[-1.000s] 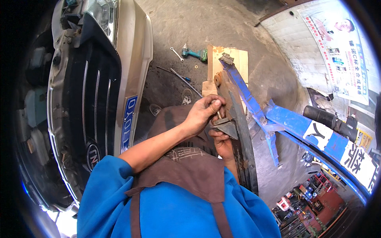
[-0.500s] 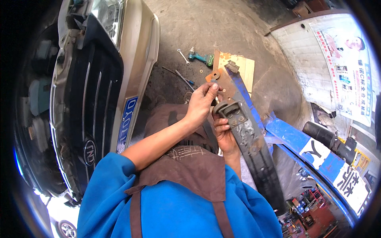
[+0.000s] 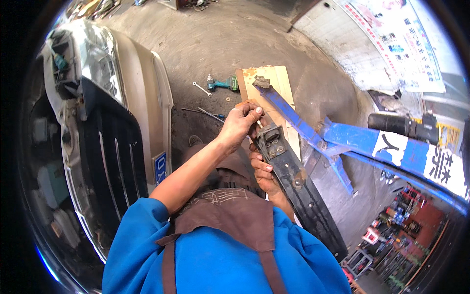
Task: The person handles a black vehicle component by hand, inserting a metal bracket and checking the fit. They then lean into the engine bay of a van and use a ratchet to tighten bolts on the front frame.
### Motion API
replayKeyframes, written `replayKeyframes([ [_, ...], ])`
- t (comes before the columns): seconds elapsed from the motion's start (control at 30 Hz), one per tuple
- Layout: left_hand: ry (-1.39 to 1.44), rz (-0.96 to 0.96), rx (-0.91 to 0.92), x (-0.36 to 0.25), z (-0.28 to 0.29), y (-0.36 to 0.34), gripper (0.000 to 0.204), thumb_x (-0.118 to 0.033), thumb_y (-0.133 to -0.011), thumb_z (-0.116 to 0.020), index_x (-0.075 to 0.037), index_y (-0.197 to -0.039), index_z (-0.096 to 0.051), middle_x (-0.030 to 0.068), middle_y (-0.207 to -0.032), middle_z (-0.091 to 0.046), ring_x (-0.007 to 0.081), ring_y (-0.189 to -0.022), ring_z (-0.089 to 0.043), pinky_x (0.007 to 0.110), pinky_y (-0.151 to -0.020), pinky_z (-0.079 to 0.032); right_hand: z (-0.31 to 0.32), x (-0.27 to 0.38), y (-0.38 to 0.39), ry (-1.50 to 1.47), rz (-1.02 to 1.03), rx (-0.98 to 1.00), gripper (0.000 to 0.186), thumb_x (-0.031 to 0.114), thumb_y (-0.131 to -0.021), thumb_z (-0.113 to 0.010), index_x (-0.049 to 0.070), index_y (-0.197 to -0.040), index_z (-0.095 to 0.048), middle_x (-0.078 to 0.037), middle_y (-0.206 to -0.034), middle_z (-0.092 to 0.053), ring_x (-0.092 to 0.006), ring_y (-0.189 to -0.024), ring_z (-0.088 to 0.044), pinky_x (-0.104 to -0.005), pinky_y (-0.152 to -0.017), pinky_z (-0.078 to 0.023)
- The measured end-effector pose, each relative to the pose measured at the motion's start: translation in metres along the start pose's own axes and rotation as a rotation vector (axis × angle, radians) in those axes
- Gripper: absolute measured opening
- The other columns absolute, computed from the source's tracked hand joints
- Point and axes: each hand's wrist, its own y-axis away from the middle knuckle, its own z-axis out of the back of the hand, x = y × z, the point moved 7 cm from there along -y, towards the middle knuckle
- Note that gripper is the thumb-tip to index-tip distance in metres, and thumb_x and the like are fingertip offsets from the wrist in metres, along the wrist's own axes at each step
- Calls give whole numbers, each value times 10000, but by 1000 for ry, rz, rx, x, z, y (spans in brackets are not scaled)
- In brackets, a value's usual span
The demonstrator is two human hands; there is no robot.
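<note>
My left hand (image 3: 241,123) is closed in a pinch, thumb against fingers, at the far end of a long black metal beam (image 3: 307,202). Between its fingertips shows a small, shiny, bolt-like piece (image 3: 260,124), mostly hidden by the fingers. Under the beam's left side my right hand (image 3: 265,172) is closed round it, fingertips showing at the edge. A dark bracket (image 3: 270,137) with bolt heads is fixed at that far end. The beam slants from there down to the lower right, past my right forearm.
Beyond my hands, cardboard (image 3: 279,83) lies on the floor beside a teal cordless power tool (image 3: 223,84), a wrench (image 3: 201,89) and a screwdriver (image 3: 211,115). A car front (image 3: 105,147) stands left. Blue lift arms (image 3: 360,142) reach in from the right; a cluttered tool area (image 3: 391,235) is lower right.
The view has shifted, showing more floor ahead. My left hand still pinches at the beam's far end, and my right hand keeps its hold on the beam.
</note>
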Motion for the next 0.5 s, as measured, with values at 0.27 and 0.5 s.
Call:
replayKeyframes([
  [0.27, -175, 69, 25, 21, 7, 4, 371, -298, -988, -595, 48, -1117, -627, 58, -891, -644, 109, -758, -564, 253, -662, -456, 19, 3, 18, 136, 11, -33, 637, 315, -974, -463, -155, -1363, -278, -166, -998, -421, -225, -751, -506, -286, -454, -422],
  [0.5, -64, 138, -5, 47, 25, 11, 389, -319, -976, -615, 53, -1087, -636, 52, -949, -611, 125, -865, -558, 267, -805, -459, 51, 13, 25, 157, 3, 1, 555, 360, -939, -530, -46, -1302, -426, -217, -1041, -460, -295, -842, -505, -301, -524, -472],
])
